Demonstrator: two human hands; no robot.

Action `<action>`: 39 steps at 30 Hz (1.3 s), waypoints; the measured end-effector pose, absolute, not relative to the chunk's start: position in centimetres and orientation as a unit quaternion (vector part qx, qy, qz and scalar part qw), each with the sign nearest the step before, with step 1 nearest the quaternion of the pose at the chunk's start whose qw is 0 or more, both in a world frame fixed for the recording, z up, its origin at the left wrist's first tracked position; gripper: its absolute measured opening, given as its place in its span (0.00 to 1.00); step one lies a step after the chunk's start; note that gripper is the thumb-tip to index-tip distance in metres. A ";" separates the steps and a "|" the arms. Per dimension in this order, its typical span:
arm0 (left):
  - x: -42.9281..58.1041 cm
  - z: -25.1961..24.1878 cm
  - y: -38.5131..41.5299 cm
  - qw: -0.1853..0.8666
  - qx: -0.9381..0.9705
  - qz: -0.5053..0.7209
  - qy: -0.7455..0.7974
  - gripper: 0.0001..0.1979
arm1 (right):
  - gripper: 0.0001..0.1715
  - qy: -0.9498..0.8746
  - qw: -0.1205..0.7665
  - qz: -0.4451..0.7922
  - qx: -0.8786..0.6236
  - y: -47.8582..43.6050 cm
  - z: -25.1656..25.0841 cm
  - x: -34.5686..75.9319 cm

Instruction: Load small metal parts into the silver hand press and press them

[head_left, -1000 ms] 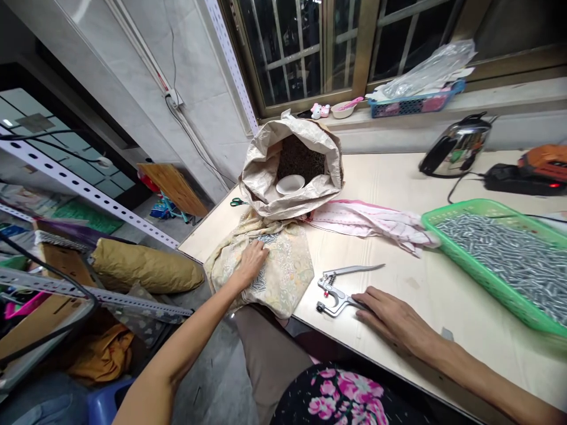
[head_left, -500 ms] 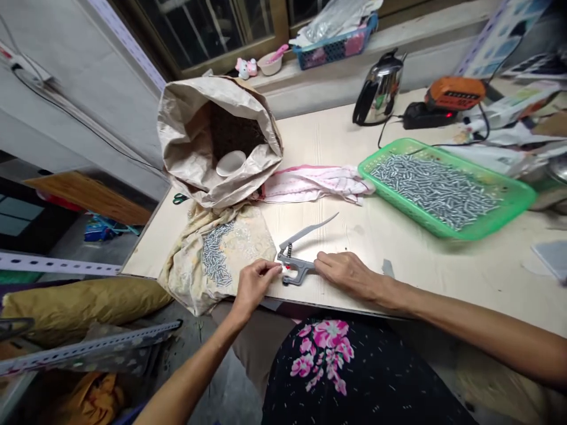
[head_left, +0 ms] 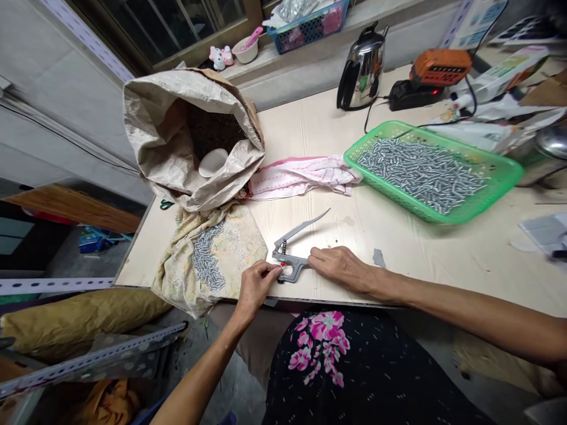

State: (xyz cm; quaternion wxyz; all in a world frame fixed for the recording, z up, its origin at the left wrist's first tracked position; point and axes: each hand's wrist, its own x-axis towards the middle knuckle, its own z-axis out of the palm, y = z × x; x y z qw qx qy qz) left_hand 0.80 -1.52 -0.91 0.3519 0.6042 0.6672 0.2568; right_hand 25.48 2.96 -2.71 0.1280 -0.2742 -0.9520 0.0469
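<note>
In the head view, grey snap-fastener pliers (head_left: pixel 294 269) lie at the table's front edge, upper lever raised and a spring showing near the hinge. My right hand (head_left: pixel 340 269) is closed around the lower handle. My left hand (head_left: pixel 257 284) pinches thumb and fingers together at the jaw, beside a small red spot; whatever is between the fingertips is too small to make out. Left of that hand, a pile of small silvery metal pieces (head_left: pixel 206 260) rests on a patterned yellowish cloth (head_left: pixel 248 236).
A green plastic basket (head_left: pixel 505 171) full of similar metal pieces stands at right. A large open sack (head_left: pixel 150 141) holds a white bowl (head_left: pixel 213 162). Behind the pliers lies a pink-white towel (head_left: pixel 305 177). Farther back are a kettle (head_left: pixel 365 68) and an orange battery (head_left: pixel 443 66).
The camera view has shifted, so the table and its things sit slightly further left and mostly higher. Both hands keep nearly the same place at the pliers; the lever stays raised.
</note>
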 end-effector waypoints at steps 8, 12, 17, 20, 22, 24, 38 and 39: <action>1.1 -0.7 -0.6 0.338 0.624 0.171 0.684 0.09 | 0.15 -0.951 0.097 0.064 -0.286 3.0 -2.9 25.4; 0.8 -0.5 -0.5 0.352 0.628 0.124 0.683 0.10 | 0.14 -0.951 0.067 0.093 -0.288 3.1 -2.9 25.3; 0.7 -0.4 -0.8 0.383 0.595 0.109 0.699 0.14 | 0.16 -0.943 0.111 0.128 -0.285 4.1 -2.1 25.9; 0.8 -0.5 -1.0 0.390 0.580 0.121 0.705 0.16 | 0.46 -0.939 0.114 0.120 -0.302 5.2 -1.5 26.5; 0.9 -0.4 -1.1 0.388 0.579 0.124 0.707 0.17 | 0.57 -0.939 0.087 0.111 -0.313 5.9 -1.4 26.7; 1.0 -0.3 -1.3 0.383 0.580 0.124 0.708 0.17 | 0.58 -0.942 0.059 0.113 -0.311 6.3 -1.3 26.8; 1.1 -0.6 -2.0 0.381 0.565 0.137 0.719 0.18 | 0.54 -0.946 0.060 0.121 -0.294 7.4 -1.3 27.0; 1.1 -0.6 -2.0 0.379 0.566 0.137 0.719 0.18 | 0.52 -0.946 0.064 0.120 -0.293 7.4 -1.2 27.0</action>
